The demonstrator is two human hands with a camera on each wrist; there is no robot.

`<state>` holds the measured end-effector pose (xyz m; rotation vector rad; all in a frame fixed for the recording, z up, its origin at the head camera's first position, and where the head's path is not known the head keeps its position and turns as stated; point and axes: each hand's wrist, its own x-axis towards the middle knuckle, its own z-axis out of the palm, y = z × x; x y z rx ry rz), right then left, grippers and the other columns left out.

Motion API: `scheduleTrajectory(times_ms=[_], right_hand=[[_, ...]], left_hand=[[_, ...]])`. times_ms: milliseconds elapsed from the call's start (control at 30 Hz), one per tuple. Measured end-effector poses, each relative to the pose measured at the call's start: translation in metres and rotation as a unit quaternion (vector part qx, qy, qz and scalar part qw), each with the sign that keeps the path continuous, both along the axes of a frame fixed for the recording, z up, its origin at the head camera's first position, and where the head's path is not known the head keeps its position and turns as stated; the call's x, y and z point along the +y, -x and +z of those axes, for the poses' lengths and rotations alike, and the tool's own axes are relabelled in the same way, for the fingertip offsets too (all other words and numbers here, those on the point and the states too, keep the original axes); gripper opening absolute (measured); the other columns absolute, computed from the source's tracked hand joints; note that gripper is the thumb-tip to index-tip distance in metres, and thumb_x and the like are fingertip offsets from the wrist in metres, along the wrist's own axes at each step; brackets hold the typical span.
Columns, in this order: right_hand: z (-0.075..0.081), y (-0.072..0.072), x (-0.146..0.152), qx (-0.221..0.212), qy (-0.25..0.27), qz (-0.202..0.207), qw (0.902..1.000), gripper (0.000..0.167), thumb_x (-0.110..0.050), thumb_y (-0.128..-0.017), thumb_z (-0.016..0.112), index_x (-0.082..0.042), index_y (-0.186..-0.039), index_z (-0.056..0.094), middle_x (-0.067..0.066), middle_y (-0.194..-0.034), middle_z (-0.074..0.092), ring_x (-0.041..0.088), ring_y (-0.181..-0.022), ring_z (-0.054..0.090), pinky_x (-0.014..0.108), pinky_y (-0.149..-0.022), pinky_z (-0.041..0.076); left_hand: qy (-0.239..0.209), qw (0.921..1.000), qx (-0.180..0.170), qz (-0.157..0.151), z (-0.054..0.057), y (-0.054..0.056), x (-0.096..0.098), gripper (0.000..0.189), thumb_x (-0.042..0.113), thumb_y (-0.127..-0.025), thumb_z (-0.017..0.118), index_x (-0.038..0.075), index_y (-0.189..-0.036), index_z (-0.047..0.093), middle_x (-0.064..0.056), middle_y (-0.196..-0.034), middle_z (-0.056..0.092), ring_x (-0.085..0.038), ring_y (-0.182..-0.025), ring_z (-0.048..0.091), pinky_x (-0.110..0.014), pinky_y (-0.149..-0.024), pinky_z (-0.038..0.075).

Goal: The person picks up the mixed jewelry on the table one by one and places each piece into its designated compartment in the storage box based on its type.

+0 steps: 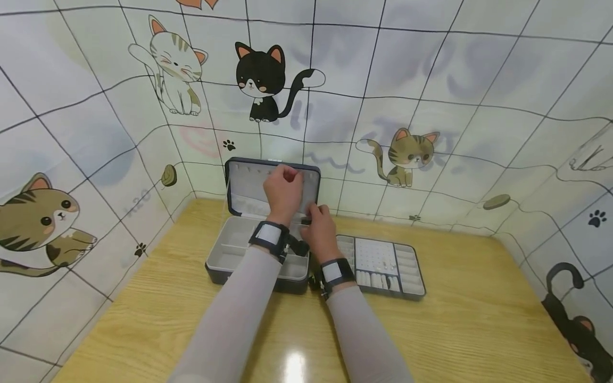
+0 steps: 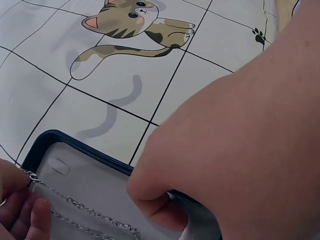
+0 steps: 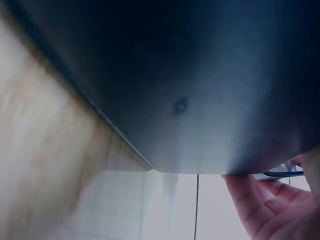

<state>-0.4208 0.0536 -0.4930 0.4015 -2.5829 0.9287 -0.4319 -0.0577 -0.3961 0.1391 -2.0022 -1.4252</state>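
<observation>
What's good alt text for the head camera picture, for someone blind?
A person's left hand is in front of the raised lid of an open box, the right hand lower beside it. The box sits on a wooden table with a sectioned tray to its right and cartoon cats on the wall behind.

Left fingers [image 1: 298, 181] before raised box lid [image 1: 248, 183]; right fingers [image 1: 314, 211] lower.
</observation>
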Motion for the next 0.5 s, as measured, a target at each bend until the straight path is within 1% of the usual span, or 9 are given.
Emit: scheduleTrajectory(times_ms=[67,200,400,500], right_hand=[[0.0003,0.0,-0.0002,0.002,0.005,0.003,1.0,0.038,-0.003,-0.081,0.076,-0.008,-0.115,0.06,0.016,-0.113,0.055,0.034,-0.088,0.061,0.047,-0.075,0.055],[-0.0005,0.0005,0.0006,0.001,0.015,0.009,0.9998,0.039,-0.003,-0.081,0.079,-0.008,-0.115,0.06,0.015,-0.112,0.055,0.032,-0.087,0.059,0.046,-0.074,0.054],[-0.0032,0.0025,0.0031,-0.003,0.022,0.016,0.9996,0.04,-0.003,-0.081,0.08,-0.009,-0.116,0.06,0.014,-0.112,0.054,0.03,-0.085,0.057,0.043,-0.072,0.052],[-0.0038,0.0034,0.0039,-0.002,0.021,0.019,0.9996,0.04,-0.003,-0.081,0.079,-0.009,-0.116,0.06,0.014,-0.112,0.054,0.03,-0.085,0.057,0.043,-0.072,0.052]], left_hand=[[-0.002,1.0,0.008,0.005,-0.0013,0.003,0.0005,0.014,0.02,-0.099,0.074,0.009,-0.091,0.069,-0.008,-0.083,0.067,-0.023,-0.078,0.062,-0.031,-0.064,0.046],[0.017,0.9997,0.016,0.011,-0.0012,0.0079,0.0019,0.012,0.017,-0.099,0.074,0.008,-0.093,0.069,-0.009,-0.085,0.069,-0.023,-0.081,0.063,-0.031,-0.066,0.047],[0.033,0.9994,0.005,0.013,0.002,0.0098,0.0039,0.01,0.016,-0.1,0.073,0.008,-0.095,0.07,-0.01,-0.088,0.071,-0.024,-0.083,0.065,-0.032,-0.067,0.048],[0.044,0.9989,-0.005,0.015,0.0032,0.0096,0.004,0.01,0.017,-0.1,0.073,0.008,-0.096,0.071,-0.009,-0.089,0.073,-0.024,-0.085,0.066,-0.032,-0.069,0.049]])
